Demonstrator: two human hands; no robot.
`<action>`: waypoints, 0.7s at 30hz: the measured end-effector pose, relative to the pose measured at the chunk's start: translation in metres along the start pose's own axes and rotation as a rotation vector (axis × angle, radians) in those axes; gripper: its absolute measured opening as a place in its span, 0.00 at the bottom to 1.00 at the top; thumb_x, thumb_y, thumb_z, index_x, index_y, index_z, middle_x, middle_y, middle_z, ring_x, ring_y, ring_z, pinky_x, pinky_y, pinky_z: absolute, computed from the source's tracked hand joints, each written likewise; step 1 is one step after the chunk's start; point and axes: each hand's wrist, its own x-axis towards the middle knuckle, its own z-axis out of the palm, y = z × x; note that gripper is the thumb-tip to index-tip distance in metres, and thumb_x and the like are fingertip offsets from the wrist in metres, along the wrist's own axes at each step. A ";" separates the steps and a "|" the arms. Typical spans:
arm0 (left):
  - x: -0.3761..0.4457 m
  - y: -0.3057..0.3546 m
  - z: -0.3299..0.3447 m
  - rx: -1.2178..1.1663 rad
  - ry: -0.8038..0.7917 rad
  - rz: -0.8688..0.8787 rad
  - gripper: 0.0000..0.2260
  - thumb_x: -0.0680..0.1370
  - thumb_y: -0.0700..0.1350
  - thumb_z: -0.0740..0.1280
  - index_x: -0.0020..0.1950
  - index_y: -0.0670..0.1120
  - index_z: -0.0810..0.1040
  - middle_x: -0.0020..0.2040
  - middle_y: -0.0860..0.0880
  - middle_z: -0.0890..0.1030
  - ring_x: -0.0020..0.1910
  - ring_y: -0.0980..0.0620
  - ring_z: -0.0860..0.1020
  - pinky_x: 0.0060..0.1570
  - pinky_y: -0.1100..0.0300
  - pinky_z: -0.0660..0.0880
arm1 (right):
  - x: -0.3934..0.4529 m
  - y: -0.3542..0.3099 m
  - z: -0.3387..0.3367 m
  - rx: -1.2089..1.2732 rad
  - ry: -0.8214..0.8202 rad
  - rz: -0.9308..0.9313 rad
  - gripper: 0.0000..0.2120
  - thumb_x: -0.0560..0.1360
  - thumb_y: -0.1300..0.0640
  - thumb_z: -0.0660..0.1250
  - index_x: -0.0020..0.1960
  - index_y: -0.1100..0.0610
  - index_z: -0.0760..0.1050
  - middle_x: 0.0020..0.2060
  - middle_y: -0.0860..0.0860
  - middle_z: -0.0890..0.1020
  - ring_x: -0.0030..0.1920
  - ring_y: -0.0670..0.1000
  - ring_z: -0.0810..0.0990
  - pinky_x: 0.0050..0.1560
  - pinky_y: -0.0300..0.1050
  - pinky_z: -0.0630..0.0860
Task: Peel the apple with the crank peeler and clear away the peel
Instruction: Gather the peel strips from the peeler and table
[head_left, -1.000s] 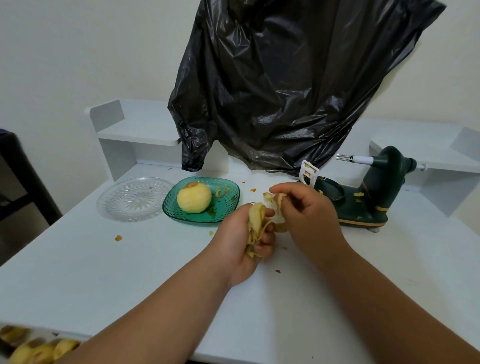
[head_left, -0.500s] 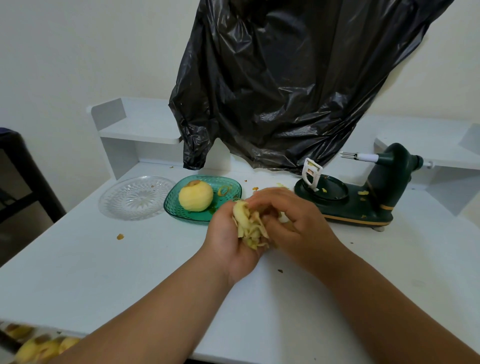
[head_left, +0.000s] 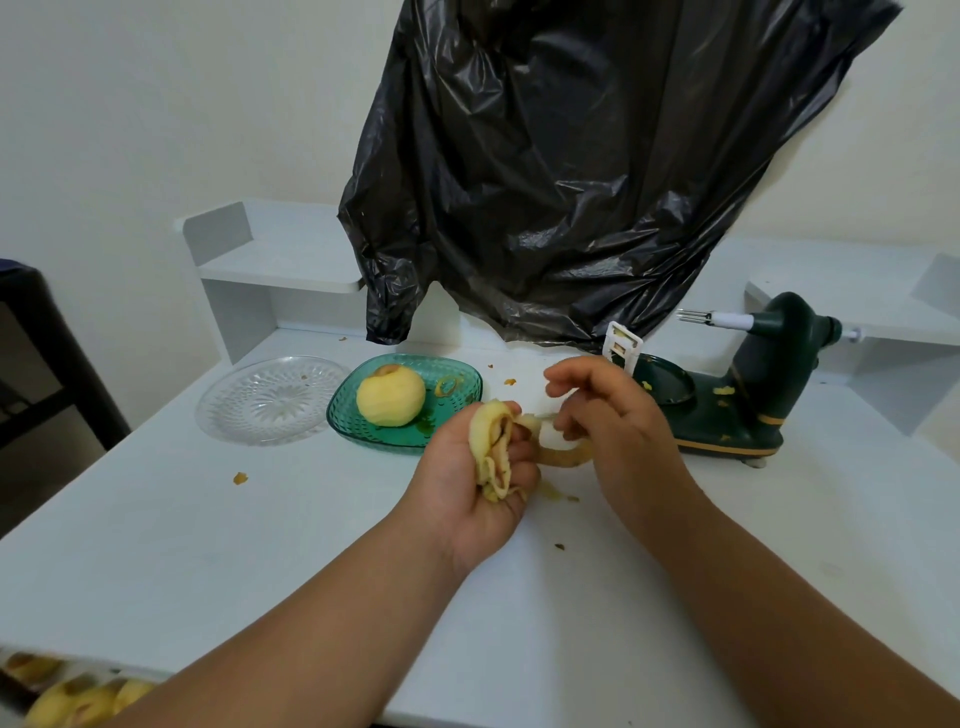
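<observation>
Head view, the only one. White table (head_left: 260, 545). Peeled apple (head_left: 390, 395) sits bare and pale on the green dish (head_left: 363, 434), left of centre; a small ring of peel (head_left: 445, 385) lies on the dish beside it. Clear glass plate (head_left: 270, 400) further left, holding only a few crumbs. Crank peeler (head_left: 748, 395), dark green, stands at right with its fork prongs bare: no fruit mounted. Specks of peel on its base.

Left hand (head_left: 470, 486), palm up, fingers curled and closed around a folded wad of peel (head_left: 492, 454). Right hand (head_left: 618, 431) just beside it, fingers pinched on a loose strip of peel (head_left: 563, 454) that loops between the two hands and runs into the wad.

Small scraps (head_left: 240, 478) scattered on the table, left and near the hands. Black rubbish bag (head_left: 571, 171) hangs behind, against the wall.

Judgement: peeling done; apple off the peeler and set aside. Clearing is under way, with the main peel being gathered into the left hand. Left to do: bin the wad, pick up the scraps on table, dish and peeler base.
</observation>
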 end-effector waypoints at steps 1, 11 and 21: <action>-0.002 0.001 0.001 -0.023 0.002 -0.015 0.06 0.70 0.39 0.62 0.33 0.43 0.71 0.28 0.49 0.65 0.20 0.56 0.64 0.15 0.68 0.60 | 0.000 0.002 0.000 -0.087 -0.035 -0.002 0.23 0.72 0.70 0.57 0.54 0.46 0.78 0.48 0.46 0.80 0.39 0.49 0.77 0.43 0.43 0.77; -0.008 0.003 0.004 -0.081 -0.022 0.032 0.05 0.70 0.39 0.61 0.34 0.43 0.72 0.29 0.49 0.66 0.20 0.56 0.63 0.17 0.69 0.57 | 0.001 0.011 0.002 -0.511 -0.089 -0.140 0.07 0.72 0.64 0.70 0.46 0.54 0.84 0.33 0.44 0.80 0.33 0.42 0.75 0.35 0.35 0.71; 0.002 -0.003 -0.003 0.109 -0.010 -0.059 0.07 0.75 0.42 0.59 0.47 0.42 0.75 0.41 0.45 0.75 0.38 0.51 0.74 0.42 0.62 0.72 | -0.003 0.002 0.005 -0.032 -0.124 -0.167 0.21 0.75 0.70 0.57 0.64 0.54 0.70 0.58 0.48 0.81 0.61 0.46 0.79 0.62 0.46 0.76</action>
